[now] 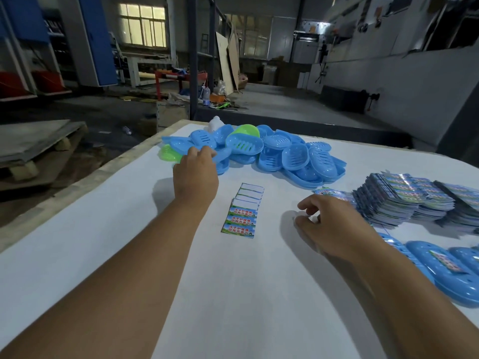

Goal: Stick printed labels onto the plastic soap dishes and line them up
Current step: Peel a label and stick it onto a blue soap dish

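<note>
A heap of blue soap dishes [293,156] with two green ones [243,142] lies at the far side of the white table [246,294]. My left hand [195,174] reaches into the heap's left end, and its fingers grip the edge of a blue dish [181,145]. A short overlapping strip of printed labels [242,215] lies mid-table between my hands. My right hand [329,226] hovers low over the table with loosely curled fingers and holds nothing I can make out. Labelled blue dishes [440,270] lie in a row at the right edge.
Tall stacks of printed label sheets [404,200] stand on the table's right side, just beyond my right hand. A white object [215,123] sits behind the heap. Past the table's far edge are a workshop floor, a pallet [39,149] and machines.
</note>
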Demonstrator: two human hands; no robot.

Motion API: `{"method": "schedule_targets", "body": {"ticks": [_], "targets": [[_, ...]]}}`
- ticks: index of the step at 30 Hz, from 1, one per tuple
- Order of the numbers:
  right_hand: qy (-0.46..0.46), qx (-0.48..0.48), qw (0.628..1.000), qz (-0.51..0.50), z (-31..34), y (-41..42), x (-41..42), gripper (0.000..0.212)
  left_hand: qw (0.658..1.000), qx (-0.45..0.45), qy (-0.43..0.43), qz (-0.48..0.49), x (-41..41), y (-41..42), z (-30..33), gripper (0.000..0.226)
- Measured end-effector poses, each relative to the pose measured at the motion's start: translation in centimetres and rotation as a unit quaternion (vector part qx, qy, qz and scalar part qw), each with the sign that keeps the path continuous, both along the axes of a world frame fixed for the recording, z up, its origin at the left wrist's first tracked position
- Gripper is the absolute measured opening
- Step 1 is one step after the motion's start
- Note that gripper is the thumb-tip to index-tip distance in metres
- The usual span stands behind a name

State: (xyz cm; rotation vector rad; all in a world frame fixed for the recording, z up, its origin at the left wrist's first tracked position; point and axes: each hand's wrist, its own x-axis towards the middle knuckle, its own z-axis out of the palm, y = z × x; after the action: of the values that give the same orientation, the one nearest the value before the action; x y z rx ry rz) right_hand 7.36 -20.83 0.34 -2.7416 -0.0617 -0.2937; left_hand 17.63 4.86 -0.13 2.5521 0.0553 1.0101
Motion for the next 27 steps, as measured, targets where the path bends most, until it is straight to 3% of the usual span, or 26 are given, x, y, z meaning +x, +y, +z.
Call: {"method": "schedule_targets", "body": {"ticks": [4,7,10,12,15,17,24,25,27], "targets": [[-0.007,0.014,1.000,0.002,0.1,0.1,0.0,0.035,0.971,-0.227,-0.023,-0.070,-1.3,-0.5,0.3,0.017],[-0.020,0.035,0.999,0.007,0.3,0.1,-0.2,0.033,0.907,-0.400,0.009,-0.131,-2.0,-1.2,1.1,0.014],[-0.047,0.053,0.997,0.018,0.5,0.1,-0.3,0.035,0.851,-0.488,0.025,-0.191,-3.2,-2.1,2.4,0.019],[-0.086,0.103,0.990,0.046,0.7,0.4,-0.3,0.045,0.835,-0.494,0.074,-0.232,-4.2,-2.8,2.8,0.027],[-0.115,0.210,0.960,0.144,1.2,1.1,-0.8,0.079,0.800,-0.483,0.187,-0.302,-5.9,-4.5,2.7,0.031],[-0.110,0.208,0.952,0.194,1.4,1.4,-1.1,0.093,0.786,-0.467,0.232,-0.331,-6.6,-5.8,2.4,0.030],[-0.091,0.101,0.975,0.178,1.0,1.5,-0.8,0.061,0.765,-0.475,0.287,-0.326,-7.1,-6.6,2.0,0.024],[-0.087,0.084,0.979,0.166,0.9,1.3,-0.7,0.059,0.783,-0.460,0.288,-0.305,-6.9,-6.3,2.0,0.023],[-0.063,0.062,0.986,0.140,0.7,0.8,-0.5,0.056,0.874,-0.334,0.260,-0.239,-6.2,-5.6,1.7,0.021]]}}
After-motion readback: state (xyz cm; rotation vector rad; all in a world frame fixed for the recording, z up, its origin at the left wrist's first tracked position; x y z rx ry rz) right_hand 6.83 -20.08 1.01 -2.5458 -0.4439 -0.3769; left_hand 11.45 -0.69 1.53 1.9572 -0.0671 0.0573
